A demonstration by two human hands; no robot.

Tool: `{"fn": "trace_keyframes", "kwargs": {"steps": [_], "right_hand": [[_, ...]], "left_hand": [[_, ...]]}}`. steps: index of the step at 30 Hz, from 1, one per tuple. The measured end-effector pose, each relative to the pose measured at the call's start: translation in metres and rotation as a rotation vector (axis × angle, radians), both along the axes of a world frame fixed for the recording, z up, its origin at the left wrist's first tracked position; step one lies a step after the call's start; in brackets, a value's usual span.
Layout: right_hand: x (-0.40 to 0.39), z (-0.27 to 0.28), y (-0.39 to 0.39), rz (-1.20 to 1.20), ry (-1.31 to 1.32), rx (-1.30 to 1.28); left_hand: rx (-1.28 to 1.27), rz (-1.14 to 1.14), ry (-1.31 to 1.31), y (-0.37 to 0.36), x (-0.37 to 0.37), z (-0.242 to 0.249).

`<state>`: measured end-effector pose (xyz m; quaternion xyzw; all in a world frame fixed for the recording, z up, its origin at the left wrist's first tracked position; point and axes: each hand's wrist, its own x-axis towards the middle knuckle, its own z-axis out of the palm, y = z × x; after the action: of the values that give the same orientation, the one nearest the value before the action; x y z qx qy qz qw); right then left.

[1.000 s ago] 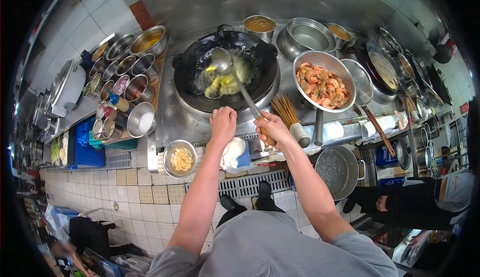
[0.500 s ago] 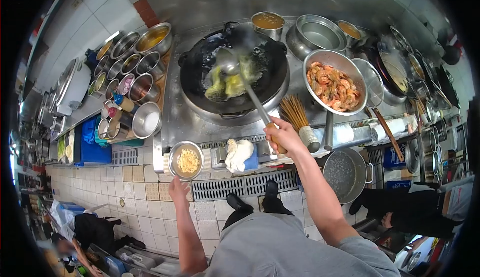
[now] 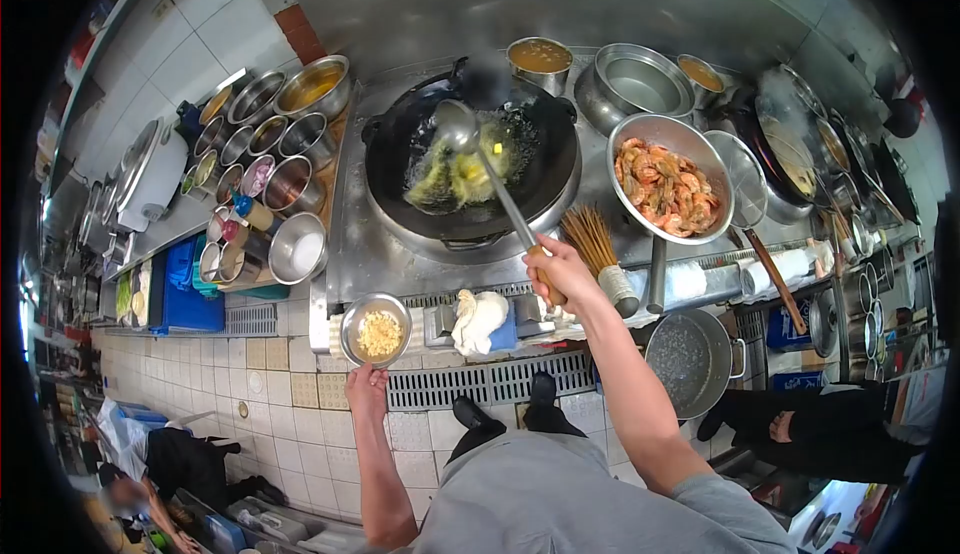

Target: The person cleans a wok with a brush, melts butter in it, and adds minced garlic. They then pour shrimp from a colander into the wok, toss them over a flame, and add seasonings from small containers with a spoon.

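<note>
My right hand (image 3: pixel 563 272) is closed around the wooden handle of a long metal ladle (image 3: pixel 507 197). The ladle's bowl-shaped head is inside a large black wok (image 3: pixel 400 189), over yellow-green, leafy-looking food (image 3: pixel 470 176) in bubbling liquid. A small yellow piece (image 3: pixel 498 150) shows near the ladle shaft. At the lower left, the fingers of my left hand (image 3: pixel 367 390) are curled at the near rim of a small metal bowl (image 3: pixel 350 342). It contains chopped pale yellow bits, which look like garlic (image 3: pixel 380 333). The bowl overlaps the stove's front edge.
A pan of cooked shrimp (image 3: pixel 672 182), a bamboo brush (image 3: pixel 593 244) and a strainer (image 3: pixel 738 182) are right of the wok. Metal seasoning containers (image 3: pixel 293 182) crowd the left. A white cloth (image 3: pixel 480 322) lies at the front edge. A large pot (image 3: pixel 690 359) stands lower right.
The ladle head has shifted slightly up in the wok, and the food has moved beneath it. My left hand and the small bowl have shifted slightly right. The whole view has tilted a little.
</note>
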<state>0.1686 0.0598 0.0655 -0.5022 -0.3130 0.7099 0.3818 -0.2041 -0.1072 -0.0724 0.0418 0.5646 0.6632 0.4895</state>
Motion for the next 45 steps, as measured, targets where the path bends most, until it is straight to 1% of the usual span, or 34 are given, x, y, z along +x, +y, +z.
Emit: {"fn": "trace_keyframes", "kwargs": {"steps": [1,3,4,5,6,7,8,9,10,11,13,14,15,16,17,18,19,20,21,22,23,24,25,28,30,32,35,37,39,41,42,43,45], "right_hand": [[-0.001,-0.002,-0.004,0.002,0.003,0.001],[-0.005,-0.014,-0.021,0.013,-0.377,0.259],[-0.006,-0.030,-0.038,-0.037,-0.516,0.464],[-0.004,-0.045,-0.057,-0.014,-0.629,0.508],[-0.010,-0.003,-0.082,-0.006,-0.429,0.229],[-0.009,0.013,-0.092,-0.005,-0.427,0.226],[-0.008,0.022,-0.100,0.031,-0.305,0.136],[-0.006,0.025,-0.104,0.062,-0.182,0.048],[0.000,0.019,-0.096,0.064,-0.084,0.018],[0.004,0.015,-0.083,0.049,-0.082,0.017],[0.012,0.008,-0.057,0.021,0.069,-0.110],[0.010,-0.006,-0.060,0.072,-0.113,0.003],[0.004,-0.084,-0.064,-0.032,-0.650,0.763],[0.006,-0.068,-0.078,0.018,-0.727,0.652],[0.009,-0.040,-0.090,0.071,-0.801,0.539],[0.016,-0.025,-0.099,0.071,-0.798,0.539],[0.025,-0.014,-0.109,0.032,-0.545,0.328],[0.033,-0.012,-0.118,-0.004,-0.291,0.113],[0.040,-0.016,-0.121,-0.005,-0.288,0.112],[0.046,-0.023,-0.125,0.000,-0.415,0.206],[0.050,-0.029,-0.130,0.006,-0.545,0.297],[0.052,-0.031,-0.131,0.010,-0.620,0.364],[0.057,-0.031,-0.130,-0.004,-0.618,0.364],[0.073,-0.031,-0.131,0.018,-0.752,0.395],[0.080,-0.020,-0.130,0.042,-0.748,0.390],[0.083,-0.017,-0.123,0.075,-0.747,0.391],[0.078,-0.024,-0.112,0.085,-0.689,0.429],[0.079,-0.018,-0.104,0.122,-0.682,0.383],[0.080,-0.019,-0.108,0.129,-0.694,0.410],[0.083,-0.015,-0.107,0.145,-0.704,0.447],[0.088,-0.006,-0.106,0.184,-0.691,0.398],[0.094,0.002,-0.107,0.221,-0.678,0.343],[0.105,0.012,-0.108,0.271,-0.662,0.345]], "left_hand": [[0.001,0.002,0.003,0.000,0.001,0.005],[0.003,0.038,0.010,0.001,0.003,0.020],[0.005,0.048,0.012,-0.001,0.000,0.022],[0.019,0.022,0.057,-0.002,-0.003,0.024],[0.029,-0.008,0.103,-0.004,-0.005,0.026],[0.026,-0.008,0.105,-0.002,-0.004,0.034],[0.034,-0.016,0.153,0.003,-0.001,0.047],[0.043,-0.029,0.200,0.012,0.001,0.058],[0.043,-0.043,0.202,0.024,0.002,0.064],[0.105,-0.076,0.257,0.039,0.002,0.070],[0.187,-0.117,0.368,0.079,0.017,0.094],[0.206,-0.120,0.427,0.106,0.031,0.112],[0.212,-0.160,0.489,0.132,0.043,0.125],[0.214,-0.198,0.551,0.157,0.054,0.136],[0.250,-0.232,0.660,0.186,0.061,0.129],[0.230,-0.307,0.784,0.216,0.070,0.124],[0.289,-0.308,0.929,0.243,0.087,0.113],[0.188,-0.377,1.252,0.258,0.101,0.119],[0.133,-0.382,1.485,0.284,0.105,0.107],[0.123,-0.425,1.624,0.294,0.116,0.120],[0.127,-0.438,1.628,0.301,0.122,0.125],[0.117,-0.428,1.669,0.310,0.127,0.130],[0.109,-0.419,1.713,0.317,0.130,0.135],[0.160,-0.421,1.764,0.324,0.131,0.141],[0.183,-0.403,1.791,0.326,0.136,0.140],[0.162,-0.409,1.709,0.322,0.147,0.132],[0.318,-0.554,1.808,0.305,0.174,0.117],[0.130,-0.425,1.745,0.311,0.170,0.120],[0.093,-0.359,1.721,0.310,0.169,0.119],[0.260,-0.460,1.833,0.301,0.178,0.111],[0.197,-0.397,1.826,0.301,0.176,0.107],[0.180,-0.392,1.826,0.300,0.172,0.107],[0.097,-0.351,1.614,0.298,0.165,0.109]]}}
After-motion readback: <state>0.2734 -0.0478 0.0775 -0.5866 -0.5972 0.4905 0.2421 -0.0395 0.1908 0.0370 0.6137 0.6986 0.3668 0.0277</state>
